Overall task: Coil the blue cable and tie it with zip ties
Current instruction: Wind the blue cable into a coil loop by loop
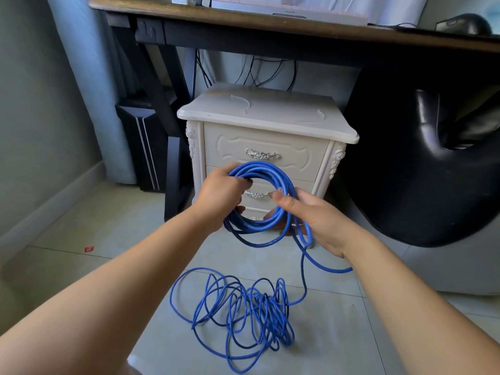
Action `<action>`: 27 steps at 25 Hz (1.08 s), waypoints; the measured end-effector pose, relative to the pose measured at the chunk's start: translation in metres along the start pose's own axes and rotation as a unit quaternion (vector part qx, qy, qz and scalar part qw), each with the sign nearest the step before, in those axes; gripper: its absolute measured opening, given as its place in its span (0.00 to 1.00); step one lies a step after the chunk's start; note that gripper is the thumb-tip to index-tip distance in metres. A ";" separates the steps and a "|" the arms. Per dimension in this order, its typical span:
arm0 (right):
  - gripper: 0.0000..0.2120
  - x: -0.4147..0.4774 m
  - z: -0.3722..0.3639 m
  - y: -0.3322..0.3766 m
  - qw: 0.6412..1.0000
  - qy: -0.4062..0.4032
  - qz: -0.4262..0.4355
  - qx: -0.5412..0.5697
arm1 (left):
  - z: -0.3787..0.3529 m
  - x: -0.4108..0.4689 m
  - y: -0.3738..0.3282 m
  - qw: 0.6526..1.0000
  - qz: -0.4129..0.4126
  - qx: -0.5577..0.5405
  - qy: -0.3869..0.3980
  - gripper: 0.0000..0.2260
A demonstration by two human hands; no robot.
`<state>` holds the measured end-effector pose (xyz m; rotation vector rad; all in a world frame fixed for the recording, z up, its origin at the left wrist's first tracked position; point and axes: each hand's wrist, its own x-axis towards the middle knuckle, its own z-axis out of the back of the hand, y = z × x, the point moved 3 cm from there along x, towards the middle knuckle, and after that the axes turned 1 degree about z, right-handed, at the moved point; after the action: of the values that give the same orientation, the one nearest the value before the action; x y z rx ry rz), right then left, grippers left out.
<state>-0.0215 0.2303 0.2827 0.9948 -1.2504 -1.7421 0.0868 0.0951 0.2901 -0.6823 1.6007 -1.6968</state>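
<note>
A blue cable (263, 169) is partly wound into a round coil held in the air in front of the nightstand. My left hand (220, 194) grips the coil's left side with curled fingers. My right hand (311, 215) holds the coil's right side, with the thumb and fingers pinching the strands. From the coil a strand drops to the floor, where the loose part of the cable (243, 312) lies in a tangled heap of several loops. Two clear zip ties (311, 118) lie on top of the nightstand.
A cream nightstand (266, 147) with drawers stands under a wooden desk (243, 18). A black chair (433, 163) is at the right, a dark computer case (143, 142) at the left. Black wires hang behind the nightstand. A red scrap (88, 249) lies on the tiled floor.
</note>
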 end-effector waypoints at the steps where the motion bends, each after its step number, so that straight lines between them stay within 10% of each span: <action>1: 0.29 0.000 -0.004 0.000 1.000 0.002 0.009 -0.021 | 0.000 0.000 0.001 1.000 0.009 -0.013 -0.006 0.10; 5: 0.32 0.003 -0.009 -0.004 0.998 -0.022 0.024 -0.054 | -0.001 -0.002 0.002 0.998 0.032 -0.049 -0.016 0.09; 13: 0.01 0.012 -0.008 -0.009 0.979 -0.125 -0.026 0.158 | -0.002 -0.006 -0.005 0.995 0.001 -0.077 0.063 0.08; 22: 0.13 0.016 -0.045 -0.019 0.969 -0.194 0.022 0.154 | -0.017 -0.019 0.012 0.924 0.128 -0.333 -0.139 0.04; 27: 0.02 0.017 -0.026 -0.011 0.942 -0.218 0.005 0.255 | -0.026 -0.025 0.005 0.931 0.122 -0.344 -0.032 0.01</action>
<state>-0.0062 0.2075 0.2634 0.8957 -2.0623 -1.7205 0.0823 0.1310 0.2849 -0.8092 2.1423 -0.9032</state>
